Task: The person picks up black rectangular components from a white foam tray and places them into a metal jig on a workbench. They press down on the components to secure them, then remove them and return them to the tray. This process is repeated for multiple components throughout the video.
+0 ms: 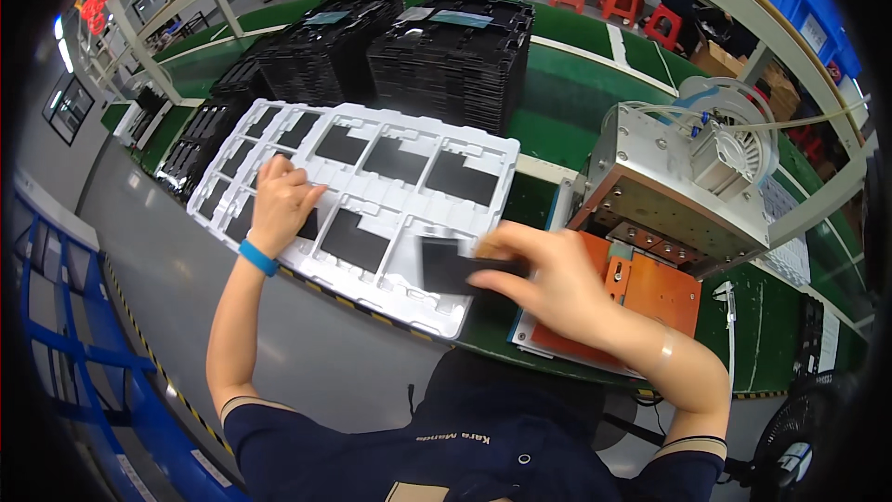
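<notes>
A white moulded tray (400, 178) lies in front of me, with dark flat pieces in several of its pockets. Over its left half is my left hand (282, 204), wearing a blue wristband; the fingers are curled in and the thumb juts right. What those fingers hold, if anything, is hidden. My right hand (553, 274) pinches a black flat rectangular piece (446, 266) between thumb and fingers above the tray's near right pocket. Motion blurs this piece, and one end of it lies behind the hand.
Tall stacks of black trays (451, 60) stand behind the white one. At right sits a metal press machine (678, 186) with an orange plate (664, 293) at its base. Calipers (728, 316) lie on the green bench; a black fan (794, 446) stands at lower right.
</notes>
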